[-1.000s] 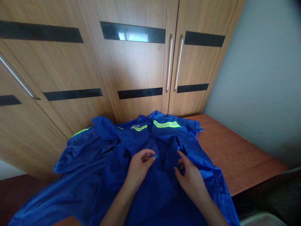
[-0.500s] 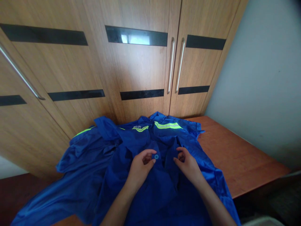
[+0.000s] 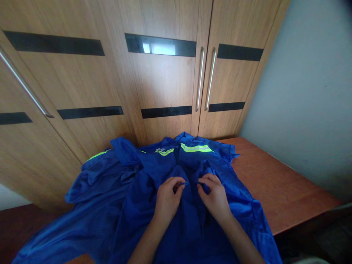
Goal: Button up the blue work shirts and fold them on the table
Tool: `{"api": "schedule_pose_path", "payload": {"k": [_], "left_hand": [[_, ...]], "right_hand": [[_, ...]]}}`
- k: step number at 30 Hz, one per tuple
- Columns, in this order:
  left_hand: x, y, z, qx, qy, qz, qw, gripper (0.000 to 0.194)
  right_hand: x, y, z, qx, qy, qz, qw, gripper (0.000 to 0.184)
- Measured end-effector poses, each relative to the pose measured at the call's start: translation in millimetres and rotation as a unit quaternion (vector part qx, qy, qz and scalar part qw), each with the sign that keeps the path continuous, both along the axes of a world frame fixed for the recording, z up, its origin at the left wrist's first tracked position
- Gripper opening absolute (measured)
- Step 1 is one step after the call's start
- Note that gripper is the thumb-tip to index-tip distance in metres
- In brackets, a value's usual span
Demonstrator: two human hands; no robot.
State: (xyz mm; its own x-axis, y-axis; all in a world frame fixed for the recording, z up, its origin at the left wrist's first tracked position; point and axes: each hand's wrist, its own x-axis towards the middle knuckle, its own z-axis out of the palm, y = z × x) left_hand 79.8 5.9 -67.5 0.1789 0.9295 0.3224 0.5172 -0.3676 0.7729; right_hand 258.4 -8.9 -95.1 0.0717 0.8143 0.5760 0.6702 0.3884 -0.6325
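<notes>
A blue work jacket (image 3: 220, 172) with yellow-green and grey reflective stripes (image 3: 197, 147) lies spread out, its front parted. With thumb and fingertips, my left hand (image 3: 168, 196) pinches the front edge at a small blue button (image 3: 186, 183). Across a narrow gap, my right hand (image 3: 215, 194) grips the opposite front edge between thumb and fingers. Both hands face each other over the middle of the jacket. The fabric bunches into folds around them, and the buttonhole cannot be made out.
Behind the jacket stands a wooden wardrobe (image 3: 165, 80) with black strips and metal handles (image 3: 210, 79). The jacket rests on a reddish-brown wooden surface (image 3: 269, 183), whose front edge shows at the right. A pale wall (image 3: 308, 91) rises on the right.
My hands have come closer together. The left moved slightly right with the button, which now tilts edge-on; the right moved left with its edge of the jacket.
</notes>
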Motion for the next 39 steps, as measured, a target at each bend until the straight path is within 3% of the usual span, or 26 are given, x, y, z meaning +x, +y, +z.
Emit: {"api": "schedule_pose_path", "payload": {"k": [4, 12, 31, 39], "left_hand": [[3.4, 2.0, -7.3, 0.038, 0.055, 0.014, 0.998, 0.018], [3.2, 0.8, -26.9, 0.076, 0.06, -0.016, 0.995, 0.016], [-0.1, -5.0, -35.2, 0.137, 0.096, -0.026, 0.986, 0.024], [0.3, -5.6, -39.8, 0.181, 0.126, -0.004, 0.975, 0.026]], "right_hand": [[-14.2, 2.1, -5.0, -0.017, 0.077, 0.073, 0.994, 0.019], [-20.8, 4.0, -29.1, -0.088, 0.114, 0.077, 0.987, 0.02], [-19.1, -2.7, -31.2, -0.105, 0.114, 0.051, 0.987, 0.021], [-19.9, -2.9, -31.9, -0.096, 0.084, 0.072, 0.989, 0.022]]}}
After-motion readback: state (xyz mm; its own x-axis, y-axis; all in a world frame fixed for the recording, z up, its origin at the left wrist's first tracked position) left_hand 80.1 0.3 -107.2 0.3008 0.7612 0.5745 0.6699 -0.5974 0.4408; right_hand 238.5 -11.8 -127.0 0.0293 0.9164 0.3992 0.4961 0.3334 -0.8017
